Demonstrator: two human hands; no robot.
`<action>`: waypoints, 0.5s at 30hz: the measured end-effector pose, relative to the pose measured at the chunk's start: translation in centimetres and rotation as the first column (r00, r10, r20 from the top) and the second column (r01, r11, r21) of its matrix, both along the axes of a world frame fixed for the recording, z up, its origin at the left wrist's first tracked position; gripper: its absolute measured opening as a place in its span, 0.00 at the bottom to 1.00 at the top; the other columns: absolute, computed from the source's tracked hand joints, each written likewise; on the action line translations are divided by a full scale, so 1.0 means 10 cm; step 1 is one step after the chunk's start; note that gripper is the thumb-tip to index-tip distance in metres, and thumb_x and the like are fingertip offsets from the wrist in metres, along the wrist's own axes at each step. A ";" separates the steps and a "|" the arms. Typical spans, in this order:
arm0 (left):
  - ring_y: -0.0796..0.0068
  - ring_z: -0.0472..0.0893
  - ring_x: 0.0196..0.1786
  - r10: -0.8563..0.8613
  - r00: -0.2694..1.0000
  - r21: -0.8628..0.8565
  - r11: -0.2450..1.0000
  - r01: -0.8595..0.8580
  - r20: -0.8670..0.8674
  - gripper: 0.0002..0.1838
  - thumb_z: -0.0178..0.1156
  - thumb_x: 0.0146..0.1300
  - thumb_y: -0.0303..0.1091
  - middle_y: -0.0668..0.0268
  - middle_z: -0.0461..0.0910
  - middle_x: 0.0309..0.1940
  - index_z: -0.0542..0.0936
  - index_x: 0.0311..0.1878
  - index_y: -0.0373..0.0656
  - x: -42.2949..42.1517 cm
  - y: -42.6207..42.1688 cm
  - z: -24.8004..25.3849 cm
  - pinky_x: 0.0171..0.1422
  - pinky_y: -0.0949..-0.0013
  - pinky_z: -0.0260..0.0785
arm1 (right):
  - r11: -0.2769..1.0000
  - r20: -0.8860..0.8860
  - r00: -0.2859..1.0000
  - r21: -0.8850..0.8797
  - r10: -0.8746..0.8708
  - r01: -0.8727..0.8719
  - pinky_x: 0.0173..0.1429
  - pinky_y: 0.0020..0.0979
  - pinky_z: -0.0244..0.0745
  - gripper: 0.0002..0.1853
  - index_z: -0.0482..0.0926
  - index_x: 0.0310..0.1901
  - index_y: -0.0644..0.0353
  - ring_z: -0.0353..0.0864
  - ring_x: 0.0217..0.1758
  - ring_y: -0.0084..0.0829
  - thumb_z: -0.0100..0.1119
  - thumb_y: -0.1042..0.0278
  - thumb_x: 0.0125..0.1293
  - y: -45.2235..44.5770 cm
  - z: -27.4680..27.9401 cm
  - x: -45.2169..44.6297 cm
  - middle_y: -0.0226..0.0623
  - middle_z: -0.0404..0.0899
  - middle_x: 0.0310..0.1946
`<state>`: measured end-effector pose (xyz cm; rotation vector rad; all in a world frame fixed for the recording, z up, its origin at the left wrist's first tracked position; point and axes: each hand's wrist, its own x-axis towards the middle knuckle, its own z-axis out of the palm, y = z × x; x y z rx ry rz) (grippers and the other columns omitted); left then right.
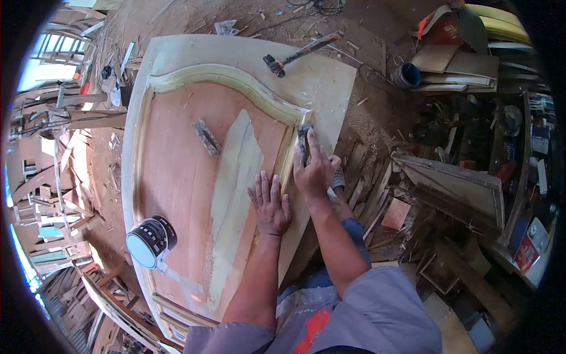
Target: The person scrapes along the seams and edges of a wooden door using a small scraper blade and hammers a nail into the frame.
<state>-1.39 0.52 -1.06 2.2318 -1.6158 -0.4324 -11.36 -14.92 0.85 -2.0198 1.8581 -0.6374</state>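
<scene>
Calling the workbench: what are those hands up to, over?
Left hand open, flat on wooden panel. Right hand holding dark block to molding. Hammer and can clear of both.

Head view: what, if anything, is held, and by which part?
The right hand grips a dark block by its near part, index finger along it.

One head-worn camera looks forward and down over the hands point(292, 186), fairly near.
</scene>
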 end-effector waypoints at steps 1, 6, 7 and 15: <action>0.43 0.50 0.95 0.002 1.000 -0.002 1.000 -0.002 -0.005 0.34 0.54 0.81 0.45 0.48 0.56 0.92 0.69 0.86 0.45 0.01 -0.02 0.00 0.95 0.30 0.27 | 1.000 -0.019 1.000 0.010 0.004 -0.004 0.58 0.44 0.64 0.32 0.79 0.79 0.54 0.89 0.38 0.38 0.65 0.48 0.79 0.02 0.03 0.00 0.42 0.95 0.47; 0.42 0.49 0.95 0.002 1.000 0.022 1.000 -0.001 -0.024 0.34 0.54 0.81 0.45 0.47 0.55 0.92 0.70 0.86 0.44 0.00 -0.01 0.04 0.95 0.30 0.27 | 0.999 0.036 0.998 0.025 -0.048 0.047 0.59 0.46 0.64 0.32 0.78 0.79 0.54 0.92 0.41 0.40 0.64 0.48 0.80 -0.05 0.04 0.06 0.43 0.95 0.44; 0.42 0.49 0.95 0.000 1.000 0.016 1.000 0.000 -0.016 0.34 0.54 0.81 0.45 0.47 0.55 0.92 0.70 0.86 0.44 0.00 -0.02 0.02 0.95 0.30 0.27 | 0.999 0.048 0.998 0.006 -0.049 0.048 0.59 0.47 0.64 0.31 0.78 0.79 0.54 0.92 0.42 0.40 0.63 0.49 0.80 -0.04 0.04 0.06 0.44 0.95 0.44; 0.42 0.47 0.95 -0.018 1.000 0.019 1.000 0.018 0.000 0.34 0.52 0.83 0.45 0.47 0.54 0.93 0.68 0.87 0.44 0.01 0.01 -0.01 0.95 0.30 0.26 | 0.994 0.047 0.995 0.066 -0.091 0.088 0.64 0.48 0.64 0.32 0.76 0.80 0.53 0.93 0.44 0.44 0.62 0.48 0.81 -0.06 0.05 0.14 0.46 0.95 0.49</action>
